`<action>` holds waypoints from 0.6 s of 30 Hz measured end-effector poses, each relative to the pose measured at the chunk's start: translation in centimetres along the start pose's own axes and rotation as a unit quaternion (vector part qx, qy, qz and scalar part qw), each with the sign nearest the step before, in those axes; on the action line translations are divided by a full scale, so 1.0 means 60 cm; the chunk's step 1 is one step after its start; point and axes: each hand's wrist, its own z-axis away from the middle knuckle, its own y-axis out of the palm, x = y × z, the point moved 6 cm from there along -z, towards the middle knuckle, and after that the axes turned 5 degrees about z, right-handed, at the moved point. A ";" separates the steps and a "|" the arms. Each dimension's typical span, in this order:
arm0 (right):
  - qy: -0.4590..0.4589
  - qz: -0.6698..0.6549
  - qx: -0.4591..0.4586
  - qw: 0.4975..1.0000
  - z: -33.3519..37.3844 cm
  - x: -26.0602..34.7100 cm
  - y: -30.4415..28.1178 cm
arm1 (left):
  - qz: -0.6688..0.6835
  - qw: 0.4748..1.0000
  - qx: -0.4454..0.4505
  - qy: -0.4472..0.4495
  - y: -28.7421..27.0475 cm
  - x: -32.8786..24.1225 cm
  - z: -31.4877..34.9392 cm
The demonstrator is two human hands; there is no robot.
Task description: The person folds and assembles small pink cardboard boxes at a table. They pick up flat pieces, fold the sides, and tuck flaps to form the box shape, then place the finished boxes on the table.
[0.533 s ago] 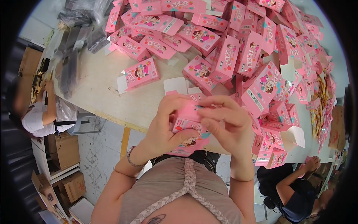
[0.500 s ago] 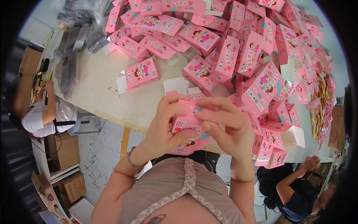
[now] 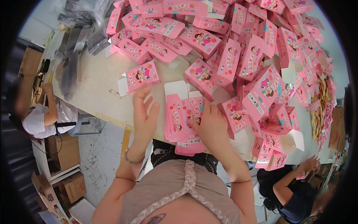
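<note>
A stack of flattened pink cartons [image 3: 174, 117] with white flaps lies at the table's front edge, before me. My right hand [image 3: 213, 125] is over the stack's right side, thumb on the top flat carton [image 3: 194, 108] and fingers bent at its right edge. My left hand [image 3: 144, 115] is raised just left of the stack, fingers apart, holding nothing. A folded pink box [image 3: 235, 116] sits right beside my right hand. Another folded box [image 3: 143, 76], with a white flap out, lies beyond my left hand.
A big heap of pink boxes [image 3: 227, 56] covers the table's far and right parts. Dark plastic-wrapped packs [image 3: 71, 71] lie at the far left. One person [image 3: 39, 119] sits at the left, another [image 3: 294, 190] at the right. Brown cartons [image 3: 63, 151] stand on left shelving.
The pink box that both hands held is out of them, and the hands have parted. My left hand moved left and opened; my right hand came down onto the flat cartons.
</note>
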 end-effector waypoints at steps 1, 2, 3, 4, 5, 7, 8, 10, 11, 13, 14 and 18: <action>0.002 0.015 -0.012 1.000 0.011 -0.025 0.050 | -0.009 1.000 0.002 -0.014 0.002 0.010 0.009; 0.004 0.031 -0.025 0.999 0.015 -0.048 0.085 | -0.016 0.999 0.003 -0.027 0.008 0.019 0.017; 0.014 -0.014 -0.053 0.998 0.015 -0.043 0.070 | -0.024 0.999 0.005 -0.042 0.016 0.027 0.021; 0.025 -0.057 -0.081 0.995 0.019 -0.037 0.047 | -0.005 0.998 0.000 -0.059 0.024 0.029 0.022; 0.000 -0.085 -0.093 0.992 0.025 -0.028 0.031 | 0.013 0.997 -0.005 -0.077 0.034 0.030 0.023; -0.052 -0.141 -0.117 0.982 0.036 -0.013 -0.002 | 0.080 0.989 -0.005 -0.126 0.047 0.029 0.021; -0.100 -0.166 -0.104 0.976 0.041 -0.002 -0.011 | 0.129 0.979 -0.001 -0.157 0.053 0.026 0.016; -0.191 -0.207 -0.079 0.956 0.054 0.019 -0.032 | 0.180 0.964 0.021 -0.195 0.065 0.017 0.002; -0.191 -0.223 -0.062 0.954 0.053 0.021 -0.038 | 0.180 0.962 0.034 -0.201 0.070 0.011 -0.005; -0.197 -0.254 -0.030 0.946 0.044 0.023 -0.049 | 0.207 0.954 0.076 -0.202 0.078 0.002 -0.016; -0.180 -0.264 -0.018 0.947 0.037 0.022 -0.050 | 0.235 0.946 0.105 -0.198 0.081 -0.002 -0.019; -0.092 -0.326 -0.064 0.939 0.013 0.009 -0.056 | 0.131 0.970 0.194 -0.058 0.093 -0.070 -0.036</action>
